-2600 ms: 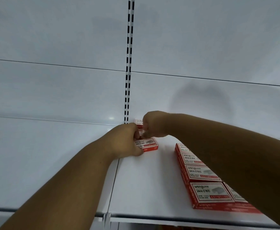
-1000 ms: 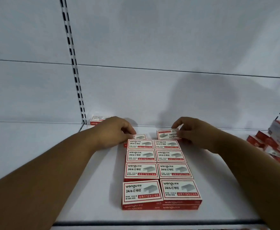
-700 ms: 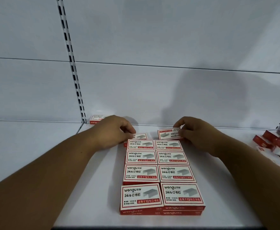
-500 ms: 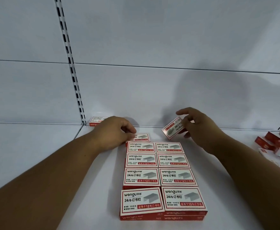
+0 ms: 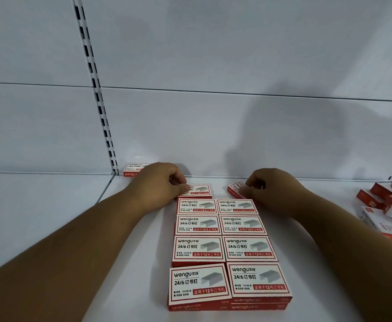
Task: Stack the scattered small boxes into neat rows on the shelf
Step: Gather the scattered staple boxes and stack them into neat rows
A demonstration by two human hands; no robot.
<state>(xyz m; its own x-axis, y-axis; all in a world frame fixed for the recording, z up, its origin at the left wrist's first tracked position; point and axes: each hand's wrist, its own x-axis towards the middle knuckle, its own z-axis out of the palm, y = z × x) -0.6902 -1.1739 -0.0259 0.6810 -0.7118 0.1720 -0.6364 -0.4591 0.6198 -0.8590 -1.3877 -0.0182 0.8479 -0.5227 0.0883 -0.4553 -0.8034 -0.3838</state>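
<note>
The right hand point(image 5: 269, 187) pinches a red staple box point(image 5: 235, 190) by its right end, just behind the right column of the two-column block of staple boxes point(image 5: 227, 249). The box lies skewed, its long axis angled to the block, so squaring it probably comes next. The left hand point(image 5: 160, 184) curls round the left end of the rear box point(image 5: 198, 191) behind the left column. Labels read "wengu 24/6". A lone box point(image 5: 133, 169) sits far left of the block; a loose pile point(image 5: 388, 205) lies right.
</note>
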